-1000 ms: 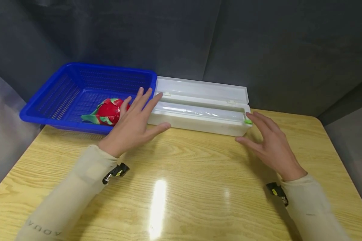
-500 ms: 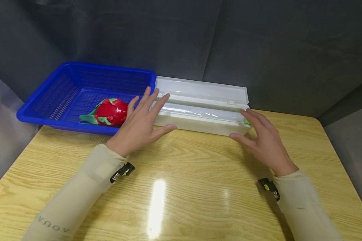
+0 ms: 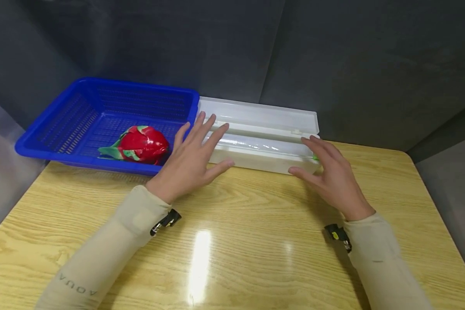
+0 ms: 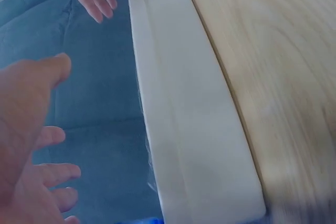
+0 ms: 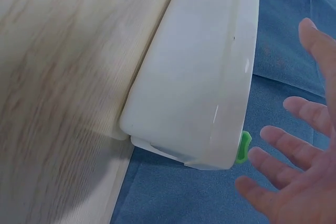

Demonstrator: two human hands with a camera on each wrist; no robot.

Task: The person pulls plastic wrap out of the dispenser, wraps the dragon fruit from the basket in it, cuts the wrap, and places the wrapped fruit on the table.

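A long white cling film dispenser (image 3: pixel 255 159) lies at the back of the table, its lid (image 3: pixel 263 116) raised and a shiny roll of film (image 3: pixel 255 143) inside. My left hand (image 3: pixel 191 161), fingers spread, hovers in front of the dispenser's left end and overlaps it in the head view. Over the right end hangs my right hand (image 3: pixel 333 176), its fingers spread and holding nothing. A small green slider (image 5: pixel 244 147) sits at that end, close to the fingertips in the right wrist view. Both wrist views show the dispenser's front wall (image 4: pixel 184 103) apart from the hands.
A blue plastic basket (image 3: pixel 89 160) stands left of the dispenser, right against it in the head view. Inside lies a red dragon fruit (image 3: pixel 145 144) with green leaf tips. Dark cloth (image 3: pixel 333 64) hangs behind the wooden table (image 3: pixel 248 241).
Both hands have moved inward: the left one rightward, the right one leftward, along the dispenser. More of the dragon fruit shows beside the left hand. The dispenser stays in place.
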